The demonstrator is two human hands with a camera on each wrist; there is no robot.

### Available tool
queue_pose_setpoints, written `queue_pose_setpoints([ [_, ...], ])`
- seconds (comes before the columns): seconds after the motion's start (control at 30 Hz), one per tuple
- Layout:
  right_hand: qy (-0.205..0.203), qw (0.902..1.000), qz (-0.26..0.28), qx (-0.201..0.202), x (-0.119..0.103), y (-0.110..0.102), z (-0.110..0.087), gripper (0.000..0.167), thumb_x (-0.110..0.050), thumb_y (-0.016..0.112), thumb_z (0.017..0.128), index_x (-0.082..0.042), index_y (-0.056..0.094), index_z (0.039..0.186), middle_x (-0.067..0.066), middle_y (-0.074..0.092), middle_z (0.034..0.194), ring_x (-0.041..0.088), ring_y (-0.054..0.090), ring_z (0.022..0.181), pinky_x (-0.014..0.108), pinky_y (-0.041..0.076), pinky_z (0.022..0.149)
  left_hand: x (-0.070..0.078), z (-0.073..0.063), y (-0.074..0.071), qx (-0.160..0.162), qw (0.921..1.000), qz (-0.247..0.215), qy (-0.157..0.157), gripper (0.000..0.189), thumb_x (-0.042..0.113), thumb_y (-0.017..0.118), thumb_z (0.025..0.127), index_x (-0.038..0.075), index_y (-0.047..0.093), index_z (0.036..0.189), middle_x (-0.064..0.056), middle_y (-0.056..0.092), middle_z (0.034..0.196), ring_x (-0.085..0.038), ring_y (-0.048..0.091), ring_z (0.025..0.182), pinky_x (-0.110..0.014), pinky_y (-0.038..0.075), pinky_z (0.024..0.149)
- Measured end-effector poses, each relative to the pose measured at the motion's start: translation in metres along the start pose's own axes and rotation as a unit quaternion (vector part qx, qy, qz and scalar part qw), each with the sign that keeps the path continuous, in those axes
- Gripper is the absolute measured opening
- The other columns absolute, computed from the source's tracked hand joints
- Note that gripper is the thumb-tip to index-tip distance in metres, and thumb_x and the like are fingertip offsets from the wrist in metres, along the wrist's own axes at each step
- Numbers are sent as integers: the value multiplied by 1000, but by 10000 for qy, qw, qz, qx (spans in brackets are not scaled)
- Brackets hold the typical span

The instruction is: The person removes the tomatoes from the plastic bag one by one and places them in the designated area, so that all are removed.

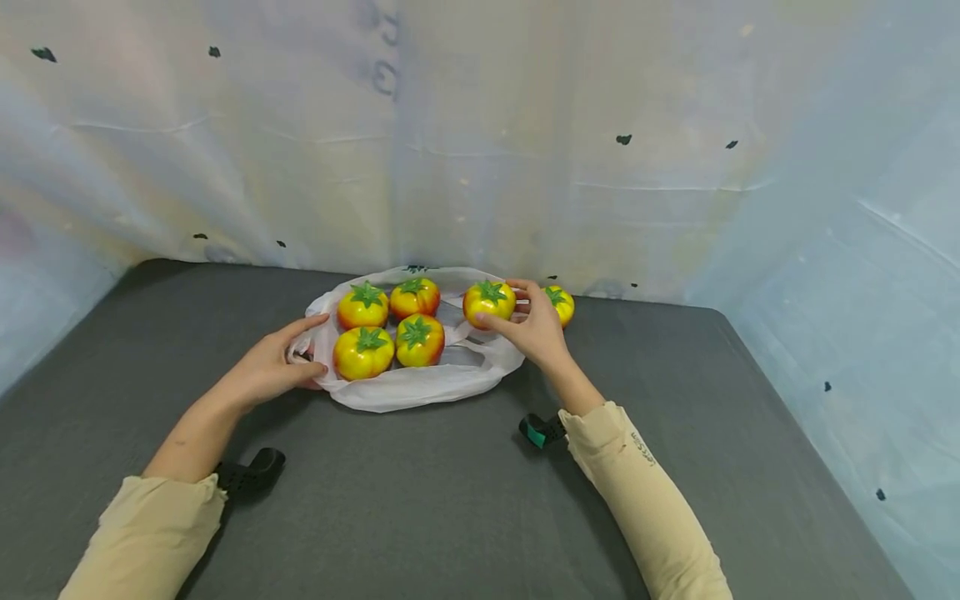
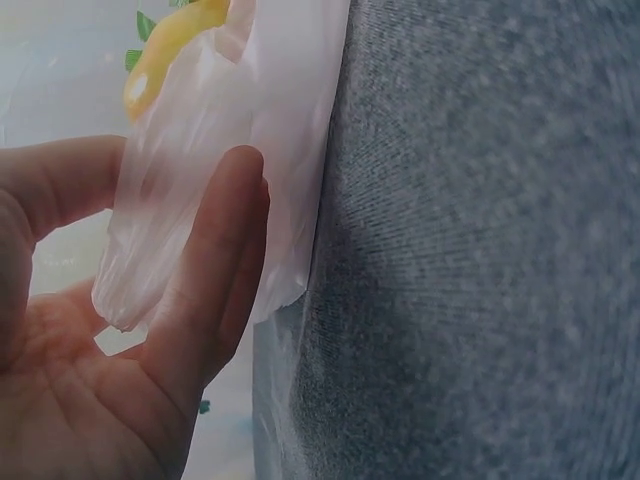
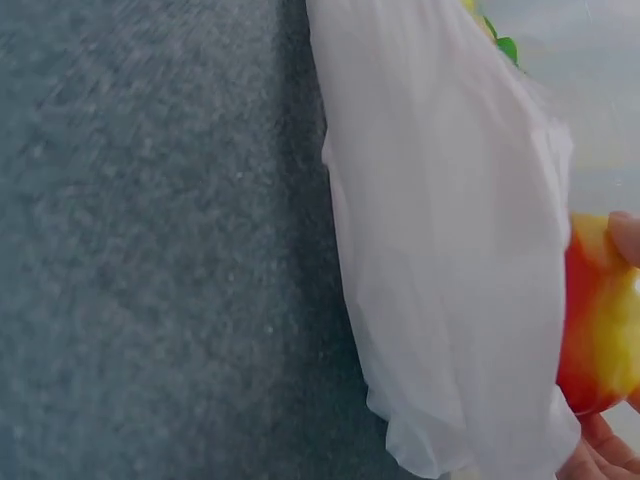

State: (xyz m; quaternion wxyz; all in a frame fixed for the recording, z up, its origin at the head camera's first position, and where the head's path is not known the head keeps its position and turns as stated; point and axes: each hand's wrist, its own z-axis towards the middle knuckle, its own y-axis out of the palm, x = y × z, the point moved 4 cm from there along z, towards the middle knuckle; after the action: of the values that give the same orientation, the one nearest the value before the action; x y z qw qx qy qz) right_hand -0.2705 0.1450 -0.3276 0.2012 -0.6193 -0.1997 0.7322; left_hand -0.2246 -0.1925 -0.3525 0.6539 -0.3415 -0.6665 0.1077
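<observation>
Yellow-red tomato (image 1: 486, 310), likely firm and slick, best held round its sides, is grasped by the right hand (image 1: 542, 329) at a white plastic bag's mouth; the left hand (image 1: 268, 367) grips the white plastic bag (image 1: 420, 392).

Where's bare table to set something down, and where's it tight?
Bare tabletop: between the sleeves, in front of the white bag; right of the right sleeve, to the right edge; left of the left hand, toward the left edge. Tight: the bag's left half, with four fruits bunched; around the right hand, between the held fruit and the outer fruit.
</observation>
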Motion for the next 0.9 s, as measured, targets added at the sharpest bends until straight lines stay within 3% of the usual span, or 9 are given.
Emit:
queue_pose_setpoints([
  [0.1,-10,9999,82,134,0,-3,-2,70,-32,80,77,-11,47,135,13,51,130,29,56,107,40,49,90,-1,0,0,-19,10000,19,-44,78,17,64,89,5,20,152,-38,19,148,-14,61,75,-26,49,76],
  [0.27,-15,9993,73,374,1,-11,-5,69,-33,80,77,-13,48,134,13,51,128,29,56,106,40,49,89,-2,1,1,-71,9999,45,-82,78,18,62,89,6,18,153,-38,19,148,-17,62,77,-40,48,86],
  [0.37,-42,9988,29,485,1,-16,-6,68,-33,79,77,-12,49,134,13,52,127,30,57,107,39,50,89,-2,1,1,-105,9999,11,-70,78,18,62,90,6,18,153,-38,18,149,-24,61,87,-50,46,92],
  [0.57,-86,9984,130,540,0,-27,-8,69,-31,80,76,-10,49,134,14,51,128,30,58,108,39,51,90,-3,1,0,-125,9999,-50,-28,78,18,61,90,6,17,153,-38,13,150,-43,42,114,-63,33,100],
  [0.67,-104,9981,106,600,1,-33,-8,69,-31,80,77,-9,49,134,14,50,128,30,58,108,39,51,90,-3,0,0,-102,9999,-28,9,77,18,61,90,5,18,153,-38,16,150,-40,44,111,-57,40,97],
  [0.77,-95,9977,46,664,3,-37,-8,69,-32,80,77,-9,49,134,14,50,128,30,59,109,40,51,90,-3,0,0,-104,9999,-30,25,77,18,61,90,4,19,153,-37,18,149,-30,55,99,-39,49,88],
  [0.83,-80,9976,0,682,5,-40,-8,69,-32,80,77,-9,49,134,15,50,129,30,59,109,40,51,90,-2,0,0,-116,9999,-34,30,77,18,62,90,4,19,152,-37,19,148,-22,59,88,-29,50,81],
  [0.9,-77,9975,-25,697,6,-42,-8,69,-32,80,77,-9,49,134,15,50,129,31,58,109,39,50,91,-2,0,0,-128,9999,-39,38,77,18,62,90,4,19,152,-37,19,148,-18,60,83,-27,49,80],
])
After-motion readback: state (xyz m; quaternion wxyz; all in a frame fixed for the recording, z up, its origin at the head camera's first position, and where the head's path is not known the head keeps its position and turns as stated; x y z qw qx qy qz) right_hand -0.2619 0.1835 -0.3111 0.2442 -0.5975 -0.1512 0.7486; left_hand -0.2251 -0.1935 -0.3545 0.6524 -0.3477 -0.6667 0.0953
